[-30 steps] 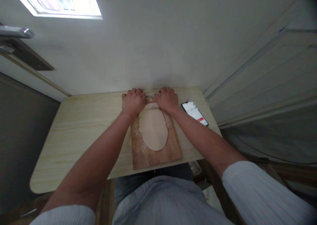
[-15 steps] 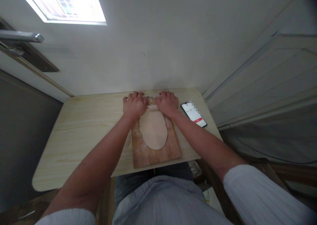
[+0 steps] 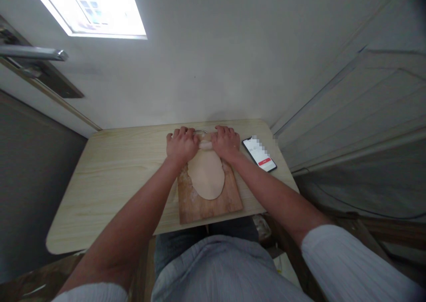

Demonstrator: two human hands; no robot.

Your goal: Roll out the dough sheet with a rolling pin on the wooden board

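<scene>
A flat, oval sheet of dough [image 3: 207, 175] lies on a wooden cutting board [image 3: 209, 211]. Across its far end runs a pale rolling pin [image 3: 205, 146], of which only the short middle stretch shows between my hands. My left hand [image 3: 182, 145] is closed over the pin's left part, fingers curling over its far side. Over the right part, my right hand [image 3: 226, 141] grips it in the same way. Both hands hide the pin's ends. Just beyond the pin, the board's metal handle [image 3: 200, 131] is partly visible.
A phone [image 3: 261, 155] with a lit screen lies right of the board on the light wooden table [image 3: 109, 178]. The table's far edge meets a pale door [image 3: 206, 80] with a metal lever handle [image 3: 36, 52] at upper left. A dark cable [image 3: 353, 208] runs at right.
Both hands and the rolling pin have come slightly toward me over the far end of the dough. The view has shifted a little; the board and phone stay in place.
</scene>
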